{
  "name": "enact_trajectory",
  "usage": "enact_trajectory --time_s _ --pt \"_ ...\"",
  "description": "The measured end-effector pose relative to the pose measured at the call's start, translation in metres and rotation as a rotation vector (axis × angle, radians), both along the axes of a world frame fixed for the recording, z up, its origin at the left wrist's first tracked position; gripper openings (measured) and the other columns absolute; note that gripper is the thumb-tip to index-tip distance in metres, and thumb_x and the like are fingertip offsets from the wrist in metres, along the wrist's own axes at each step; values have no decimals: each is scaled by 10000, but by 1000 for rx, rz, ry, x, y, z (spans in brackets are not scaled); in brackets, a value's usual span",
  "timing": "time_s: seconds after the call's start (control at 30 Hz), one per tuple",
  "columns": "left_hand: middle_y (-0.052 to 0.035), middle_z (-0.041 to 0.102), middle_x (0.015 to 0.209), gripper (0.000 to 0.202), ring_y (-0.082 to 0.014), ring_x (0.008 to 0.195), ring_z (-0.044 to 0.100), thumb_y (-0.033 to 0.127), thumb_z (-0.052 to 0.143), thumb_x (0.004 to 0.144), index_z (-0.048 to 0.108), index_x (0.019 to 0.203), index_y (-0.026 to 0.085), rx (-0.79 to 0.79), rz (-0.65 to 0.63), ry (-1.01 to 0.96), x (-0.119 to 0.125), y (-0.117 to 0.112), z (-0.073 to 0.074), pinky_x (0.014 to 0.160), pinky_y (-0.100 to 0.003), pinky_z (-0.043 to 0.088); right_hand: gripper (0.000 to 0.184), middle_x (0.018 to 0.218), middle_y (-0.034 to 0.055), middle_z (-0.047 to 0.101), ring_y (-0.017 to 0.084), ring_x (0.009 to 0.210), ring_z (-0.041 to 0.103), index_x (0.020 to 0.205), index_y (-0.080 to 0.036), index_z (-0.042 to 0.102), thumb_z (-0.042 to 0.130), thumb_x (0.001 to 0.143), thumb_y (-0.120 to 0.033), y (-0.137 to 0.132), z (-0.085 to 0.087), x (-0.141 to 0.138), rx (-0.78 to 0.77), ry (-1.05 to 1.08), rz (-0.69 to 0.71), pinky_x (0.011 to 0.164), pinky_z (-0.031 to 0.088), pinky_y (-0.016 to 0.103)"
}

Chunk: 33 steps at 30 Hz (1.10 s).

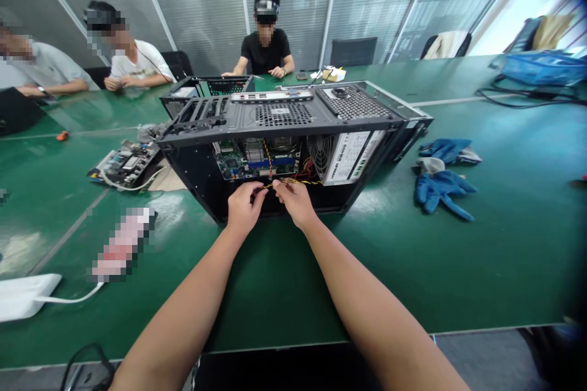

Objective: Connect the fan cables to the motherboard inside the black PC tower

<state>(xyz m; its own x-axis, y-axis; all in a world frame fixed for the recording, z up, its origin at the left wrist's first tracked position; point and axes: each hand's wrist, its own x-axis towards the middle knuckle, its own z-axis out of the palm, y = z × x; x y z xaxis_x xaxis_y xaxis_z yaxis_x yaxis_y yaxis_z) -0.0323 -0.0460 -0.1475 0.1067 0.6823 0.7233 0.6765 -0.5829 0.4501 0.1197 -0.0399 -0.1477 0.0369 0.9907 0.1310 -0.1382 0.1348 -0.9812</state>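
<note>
A black computer case (215,125) lies on the table with its open side facing me. Inside it are a green motherboard (232,162) with a blue strip and a power supply (348,159) with a white label and a fan. My left hand (245,204) and my right hand (296,200) meet at the case's open side. Thumb and fingers of both hands pinch a thin yellow-and-black cable (269,186). That cable runs right toward the power supply, and a similar twisted strand hangs down in front of the motherboard. The fingertips hide the cable's end.
Blue gloves (443,186) lie to the right of the case. On the left are a loose circuit board (131,162), a blurred-out phone (121,244) and a white power bank (30,296) joined by a cable. Several people sit across the table (504,244), near a second case (183,88).
</note>
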Motion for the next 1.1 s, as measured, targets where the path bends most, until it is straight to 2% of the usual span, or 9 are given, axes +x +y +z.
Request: enact_trajectory --time_s 0.13,0.37,0.5,0.67,0.77,0.9,1.1 --pt "-22 721 824 175 -126 653 645 332 623 886 664 959 179 -48 -33 -7 -3 -1 -3 643 -241 514 355 615 -10 517 107 543 455 645 -176 585 622 797 -494 2 -1 2 -1 -19 38 543 345 266" --pt "-33 734 837 202 -150 701 696 330 527 930 652 1002 190 -287 -164 -37 -9 0 -7 698 -266 539 317 638 -11 528 103 563 471 617 -172 570 622 784 -436 3 5 15 19 -98 158 565 357 258" --pt "-27 710 753 242 -133 611 660 345 479 951 648 971 173 -459 -287 -103 -9 -1 1 634 -256 521 237 599 -31 518 108 567 460 663 -178 589 618 791 -375 2 9 23 36 -124 208 583 353 261" --pt "-20 655 618 353 -128 556 595 440 483 945 660 858 147 -710 -486 -220 -13 2 12 567 -249 475 221 638 -32 537 105 599 476 697 -176 610 645 795 -371 3 5 30 57 -89 302 617 365 258" --pt "-18 640 585 387 -124 538 572 489 514 924 667 865 138 -801 -531 -296 -15 3 14 544 -248 453 238 632 -35 530 99 591 468 703 -173 610 663 796 -386 3 3 29 47 -34 344 613 356 256" --pt "-25 667 654 363 -122 560 592 500 584 883 640 906 142 -801 -515 -425 -13 3 13 569 -258 484 344 613 -35 490 79 537 423 605 -163 564 678 788 -431 1 4 19 -6 108 286 553 308 254" --pt "-57 721 746 330 -148 644 652 437 644 855 597 1001 144 -716 -520 -480 -9 2 11 682 -316 545 370 560 -43 484 76 485 390 676 -163 595 720 724 -508 -9 7 -1 -132 263 25 507 297 258"
